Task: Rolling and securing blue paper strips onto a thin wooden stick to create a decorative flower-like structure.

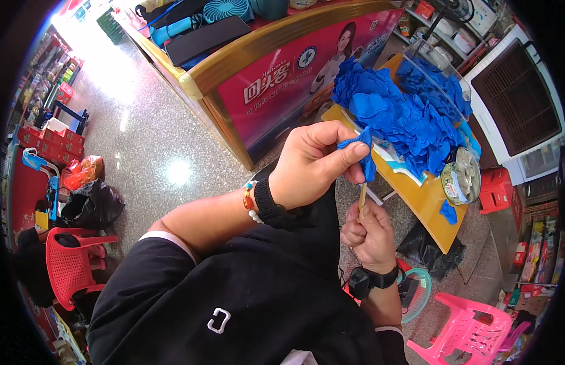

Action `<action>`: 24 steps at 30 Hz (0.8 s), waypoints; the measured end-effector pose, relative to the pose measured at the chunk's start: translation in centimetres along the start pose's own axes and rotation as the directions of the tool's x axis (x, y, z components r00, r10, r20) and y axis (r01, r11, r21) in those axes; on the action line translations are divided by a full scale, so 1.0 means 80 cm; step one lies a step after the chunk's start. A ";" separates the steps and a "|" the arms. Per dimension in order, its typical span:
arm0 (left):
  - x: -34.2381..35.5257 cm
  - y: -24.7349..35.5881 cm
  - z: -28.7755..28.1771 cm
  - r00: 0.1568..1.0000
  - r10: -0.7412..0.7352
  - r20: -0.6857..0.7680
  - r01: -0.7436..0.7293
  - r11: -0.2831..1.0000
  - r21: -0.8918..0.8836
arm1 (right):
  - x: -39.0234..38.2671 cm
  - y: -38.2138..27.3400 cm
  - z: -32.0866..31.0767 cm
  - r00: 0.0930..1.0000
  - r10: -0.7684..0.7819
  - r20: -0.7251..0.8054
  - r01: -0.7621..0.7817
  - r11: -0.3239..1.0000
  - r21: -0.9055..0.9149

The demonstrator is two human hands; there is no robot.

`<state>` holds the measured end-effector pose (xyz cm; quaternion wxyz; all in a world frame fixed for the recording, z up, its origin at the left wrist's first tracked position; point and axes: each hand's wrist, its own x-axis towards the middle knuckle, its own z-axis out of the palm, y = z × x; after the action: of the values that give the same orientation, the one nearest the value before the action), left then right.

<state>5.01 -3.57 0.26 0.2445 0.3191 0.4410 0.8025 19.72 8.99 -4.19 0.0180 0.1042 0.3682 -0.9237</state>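
My left hand (319, 159) pinches a crinkled blue petal-like piece (367, 165) between thumb and fingers. Just below it, my right hand (370, 236) is closed around a thin tan stick (362, 198), whose upper end reaches up to the blue piece. Whether the two are joined is hidden by my fingers. Beyond my hands, a large heap of similar blue pieces (395, 112) lies on a small yellow-brown table (425, 210). A round clear tub (462, 176) with pale contents stands near the table's edge, beside a loose blue scrap (448, 212).
A clear box (437, 79) holds more blue pieces behind the heap. At the far side stands a wood-edged counter (233, 67) with a pink poster. Pink stool (468, 328) and teal basket (417, 295) sit at the lower right; a red chair (69, 264) is left.
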 end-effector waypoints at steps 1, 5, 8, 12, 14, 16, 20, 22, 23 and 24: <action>0.000 0.000 0.000 1.000 -0.002 0.004 0.002 1.000 0.013 | 0.001 0.000 -0.003 1.000 -0.022 -0.008 0.022 0.999 -0.040; 0.000 0.007 0.000 0.999 0.010 -0.045 -0.009 1.000 0.017 | 0.003 -0.009 0.003 0.825 -0.565 -0.027 0.223 0.369 -0.902; 0.001 0.015 0.005 0.996 -0.008 -0.085 0.006 1.000 -0.022 | 0.005 -0.012 0.012 0.710 -0.693 0.120 0.305 0.150 -0.940; -0.001 0.016 0.007 0.998 -0.028 -0.057 0.025 0.998 -0.049 | 0.005 -0.005 0.010 0.608 -0.783 0.129 0.341 0.111 -0.933; -0.004 0.017 0.006 0.998 -0.037 -0.050 0.033 0.997 -0.071 | 0.001 -0.007 0.004 0.639 -0.751 0.166 0.316 0.060 -0.947; -0.006 0.018 0.007 0.998 -0.046 -0.031 0.045 0.998 -0.050 | 0.001 -0.006 0.001 0.632 -0.756 0.169 0.333 0.068 -0.941; -0.010 0.015 0.014 0.999 -0.030 -0.015 0.029 0.998 -0.048 | -0.005 -0.004 -0.007 0.853 -0.522 0.006 0.370 0.596 -0.713; -0.011 0.021 0.018 0.993 0.097 0.068 -0.102 0.993 0.067 | -0.004 -0.006 -0.005 0.893 -0.450 0.013 0.373 0.724 -0.580; -0.011 0.024 0.024 0.992 0.108 0.065 -0.111 0.992 0.053 | -0.004 -0.008 -0.003 0.926 -0.375 0.035 0.353 0.831 -0.430; -0.010 0.023 0.024 0.992 0.108 0.063 -0.111 0.992 0.056 | -0.004 -0.012 -0.003 0.927 -0.374 0.038 0.353 0.832 -0.428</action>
<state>6.78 -3.97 2.40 0.2037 0.3739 0.4387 0.7914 19.96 9.81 -3.63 -0.1442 0.0478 0.5748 -0.8041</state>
